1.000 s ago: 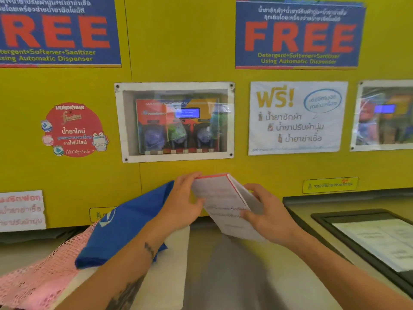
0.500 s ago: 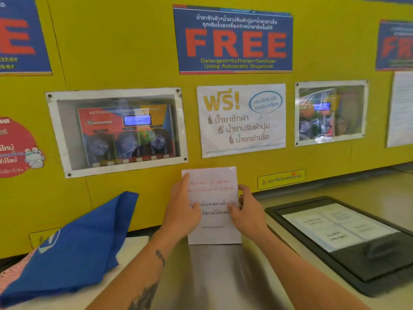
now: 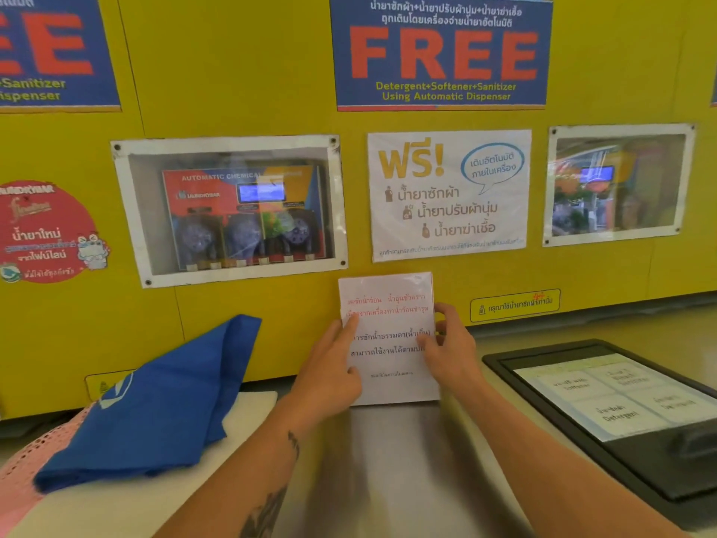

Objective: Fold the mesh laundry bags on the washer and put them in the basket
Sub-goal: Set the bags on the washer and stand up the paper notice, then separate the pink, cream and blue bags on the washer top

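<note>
A white laminated notice sheet (image 3: pixel 388 293) with red and black print stands upright on the washer top (image 3: pixel 392 479), flat against the yellow wall. My left hand (image 3: pixel 329 376) presses its left edge with a straight index finger and the thumb laid on the front. My right hand (image 3: pixel 450 351) pinches the sheet's right edge with curled fingers. To the left lie a blue cloth bag (image 3: pixel 155 401), a pink mesh bag (image 3: pixel 21 475) under it, and a white mesh piece (image 3: pixel 248 415). No basket is in view.
A black-framed lid (image 3: pixel 582 448) with white labels lies on the washer top at the right. The yellow wall (image 3: pixel 232 71) carries posters and two windowed dispenser boxes (image 3: pixel 232 211).
The sheet went from tilted in the air to upright against the wall, with both hands still at its edges. The view shifted right, so the bags now sit further left.
</note>
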`<state>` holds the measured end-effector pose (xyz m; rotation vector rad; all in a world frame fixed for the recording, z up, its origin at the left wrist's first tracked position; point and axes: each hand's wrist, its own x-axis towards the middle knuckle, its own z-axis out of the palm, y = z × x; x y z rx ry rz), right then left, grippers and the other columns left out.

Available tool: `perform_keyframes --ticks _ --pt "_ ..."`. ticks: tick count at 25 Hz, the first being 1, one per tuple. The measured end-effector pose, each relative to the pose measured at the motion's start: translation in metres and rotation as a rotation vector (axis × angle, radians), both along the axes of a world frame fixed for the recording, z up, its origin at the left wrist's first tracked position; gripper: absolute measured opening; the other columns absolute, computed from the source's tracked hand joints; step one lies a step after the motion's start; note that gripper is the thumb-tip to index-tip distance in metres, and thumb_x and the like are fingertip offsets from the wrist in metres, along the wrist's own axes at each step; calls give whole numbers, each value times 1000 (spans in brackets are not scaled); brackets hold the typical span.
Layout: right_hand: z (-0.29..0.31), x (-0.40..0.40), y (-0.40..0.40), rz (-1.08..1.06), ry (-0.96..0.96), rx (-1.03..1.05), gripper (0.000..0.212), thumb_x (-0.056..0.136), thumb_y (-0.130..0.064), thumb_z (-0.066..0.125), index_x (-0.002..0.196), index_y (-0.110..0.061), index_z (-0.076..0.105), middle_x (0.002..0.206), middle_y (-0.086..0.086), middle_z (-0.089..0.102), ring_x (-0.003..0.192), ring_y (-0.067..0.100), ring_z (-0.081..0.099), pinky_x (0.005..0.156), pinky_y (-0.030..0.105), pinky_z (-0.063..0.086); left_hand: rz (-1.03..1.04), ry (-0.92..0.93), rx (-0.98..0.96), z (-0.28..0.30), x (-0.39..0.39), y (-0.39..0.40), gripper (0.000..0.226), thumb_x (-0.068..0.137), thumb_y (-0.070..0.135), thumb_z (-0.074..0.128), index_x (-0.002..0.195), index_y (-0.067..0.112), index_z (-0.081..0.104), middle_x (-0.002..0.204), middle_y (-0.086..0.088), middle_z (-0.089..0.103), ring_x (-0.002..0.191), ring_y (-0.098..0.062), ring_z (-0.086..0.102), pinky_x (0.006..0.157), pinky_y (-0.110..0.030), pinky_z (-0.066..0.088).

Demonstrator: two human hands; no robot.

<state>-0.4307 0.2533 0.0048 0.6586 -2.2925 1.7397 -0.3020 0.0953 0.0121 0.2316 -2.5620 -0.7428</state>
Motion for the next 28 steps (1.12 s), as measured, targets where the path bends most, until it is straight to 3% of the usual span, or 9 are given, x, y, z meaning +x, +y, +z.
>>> perform_keyframes --ticks 3,8,10,12,15,21,24,28 --pt "1 -1 -2 -29 9 -6 45 93 -5 58 130 -27 44 109 1 62 95 20 63 59 18 45 -16 -51 -49 8 4 -3 82 93 11 51 157 32 5 161 18 7 146 -13 15 118 -31 27" --pt "-4 5 1 -54 -28 28 50 89 -5 62 130 -21 38 110 5 63 95 22 64 68 30 49 -84 -62 -102 12 15 -6 74 95 12 51 157 29 13 160 19 7 147 -12 14 112 -22 24" --pt "-3 13 4 -58 -36 18 66 86 -7 66 140 -20 30 108 6 59 95 21 63 69 30 47 -95 -64 -118 18 25 -11 65 95 14 52 153 28 26 158 15 16 145 -12 21 107 -19 25" --pt "-1 23 9 -105 7 15 76 83 -10 71 144 -22 28 119 6 53 101 20 59 77 33 48 -98 -84 -169 30 41 -19 54 95 17 53 146 31 40 151 11 33 138 -14 35 108 -24 31" --pt "14 50 11 -148 122 16 72 83 -12 72 143 -23 32 135 5 44 112 18 50 87 34 46 -105 -67 -184 53 80 -41 41 96 18 53 135 31 53 132 9 53 122 -10 50 101 -26 40" --pt "57 135 -49 150 256 128 53 88 -18 70 133 -27 44 127 0 49 108 18 54 75 21 43 13 -3 -74 57 167 -114 34 95 13 58 128 22 61 123 4 63 115 -11 57 101 -32 46" --pt "54 176 -101 341 193 240 50 89 -20 68 132 -29 46 131 1 46 114 19 52 79 26 44 108 -36 -98 37 200 -153 35 95 22 59 130 24 59 133 5 58 125 -13 53 107 -33 42" --pt "21 221 -163 584 133 426 59 91 -31 66 142 -30 38 139 -7 38 128 14 40 100 29 37 228 -409 -220 2 237 -194 65 82 63 58 140 39 43 150 7 31 139 -20 33 113 -41 33"
